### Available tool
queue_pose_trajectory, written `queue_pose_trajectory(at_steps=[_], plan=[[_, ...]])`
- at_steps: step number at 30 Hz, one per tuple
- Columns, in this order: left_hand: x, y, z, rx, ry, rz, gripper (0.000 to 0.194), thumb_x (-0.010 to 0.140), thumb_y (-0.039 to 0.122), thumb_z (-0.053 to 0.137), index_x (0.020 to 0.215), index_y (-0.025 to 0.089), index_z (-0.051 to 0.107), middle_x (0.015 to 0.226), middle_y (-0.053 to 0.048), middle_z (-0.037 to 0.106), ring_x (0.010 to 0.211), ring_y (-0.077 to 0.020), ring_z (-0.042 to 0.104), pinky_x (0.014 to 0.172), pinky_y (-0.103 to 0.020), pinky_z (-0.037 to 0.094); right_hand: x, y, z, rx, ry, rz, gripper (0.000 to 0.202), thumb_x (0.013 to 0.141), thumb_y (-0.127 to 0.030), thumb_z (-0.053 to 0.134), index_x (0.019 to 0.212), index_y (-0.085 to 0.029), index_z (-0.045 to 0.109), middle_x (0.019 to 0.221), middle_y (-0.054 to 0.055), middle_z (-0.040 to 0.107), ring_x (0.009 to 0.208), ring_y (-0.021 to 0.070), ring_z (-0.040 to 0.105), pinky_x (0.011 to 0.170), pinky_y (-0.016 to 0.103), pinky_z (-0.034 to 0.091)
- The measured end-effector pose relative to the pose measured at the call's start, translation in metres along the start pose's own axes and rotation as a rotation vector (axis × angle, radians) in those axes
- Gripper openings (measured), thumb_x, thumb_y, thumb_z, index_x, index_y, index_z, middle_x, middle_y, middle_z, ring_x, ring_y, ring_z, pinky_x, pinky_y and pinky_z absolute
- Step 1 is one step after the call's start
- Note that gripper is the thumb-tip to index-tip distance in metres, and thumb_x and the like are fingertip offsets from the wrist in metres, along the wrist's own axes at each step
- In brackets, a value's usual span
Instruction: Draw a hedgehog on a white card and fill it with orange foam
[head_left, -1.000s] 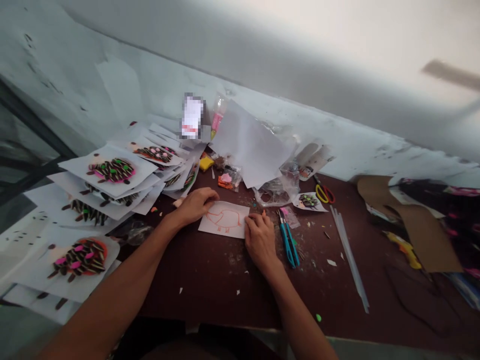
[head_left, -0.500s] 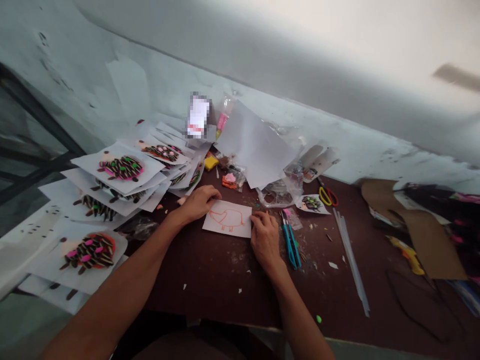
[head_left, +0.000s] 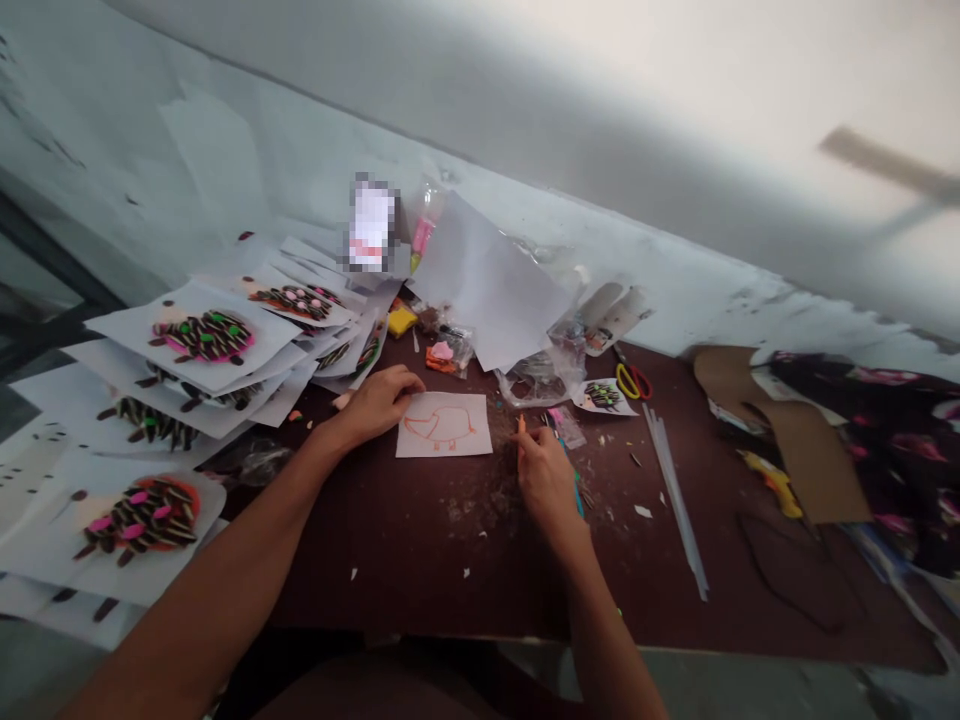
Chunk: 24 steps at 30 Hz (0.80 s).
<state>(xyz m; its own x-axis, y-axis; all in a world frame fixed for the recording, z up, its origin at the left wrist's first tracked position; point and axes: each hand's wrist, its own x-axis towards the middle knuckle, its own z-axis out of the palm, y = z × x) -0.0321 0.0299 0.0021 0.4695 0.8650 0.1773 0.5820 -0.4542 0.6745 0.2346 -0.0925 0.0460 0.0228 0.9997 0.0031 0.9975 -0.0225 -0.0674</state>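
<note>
A small white sheet of paper [head_left: 457, 448] lies on the dark red table, with an animal outline drawn on it in orange. My left hand [head_left: 384, 400] has its fingers bent and pressed together at the paper's upper left corner. To the right of the sheet, apart from it, my right hand [head_left: 547, 470] is closed around an orange crayon [head_left: 522, 425], of which only the tip end shows. Teal-handled scissors [head_left: 578, 495] lie partly hidden behind that hand. A small card with a hedgehog picture [head_left: 606, 397] rests farther back.
Stacked hedgehog pictures [head_left: 202, 375] fill the left side. Behind are a phone [head_left: 373, 225], a large white sheet [head_left: 487, 280] and plastic bags [head_left: 544, 375]. Rightward lie red-and-yellow scissors [head_left: 634, 380], clear glue sticks [head_left: 675, 505], a yellow glue gun [head_left: 776, 485] and cardboard [head_left: 817, 460].
My right hand has moved off the paper's right edge, a little to the right, and the orange tip now shows. My left hand stays at the corner. The whole view has shifted slightly.
</note>
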Motion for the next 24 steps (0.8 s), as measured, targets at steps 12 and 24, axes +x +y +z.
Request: queue_pose_trajectory(at_steps=[12, 24], plan=[[-0.001, 0.0, 0.004, 0.002, 0.04, 0.009, 0.035, 0.072, 0.008, 0.046, 0.091, 0.016, 0.074, 0.102, -0.008, 0.064, 0.089, -0.0205, 0.062, 0.082, -0.034, 0.05, 0.01, 0.011, -0.017, -0.031, -0.11, -0.173, 0.024, 0.098, -0.016, 0.052, 0.093, -0.023, 0.074, 0.095, 0.008, 0.064, 0.086, 0.0188, 0.058, 0.073, 0.027, 0.039], [-0.004, 0.021, -0.006, 0.128, -0.147, -0.043, 0.021, 0.08, 0.016, 0.052, 0.087, 0.017, 0.072, 0.087, -0.006, 0.069, 0.08, -0.0205, 0.063, 0.072, -0.03, 0.046, 0.011, -0.054, -0.003, 0.827, 0.386, -0.161, 0.007, 0.085, -0.024, 0.056, 0.082, -0.02, 0.062, 0.074, 0.001, 0.068, 0.063, 0.0143, 0.062, 0.06, 0.024, 0.047]])
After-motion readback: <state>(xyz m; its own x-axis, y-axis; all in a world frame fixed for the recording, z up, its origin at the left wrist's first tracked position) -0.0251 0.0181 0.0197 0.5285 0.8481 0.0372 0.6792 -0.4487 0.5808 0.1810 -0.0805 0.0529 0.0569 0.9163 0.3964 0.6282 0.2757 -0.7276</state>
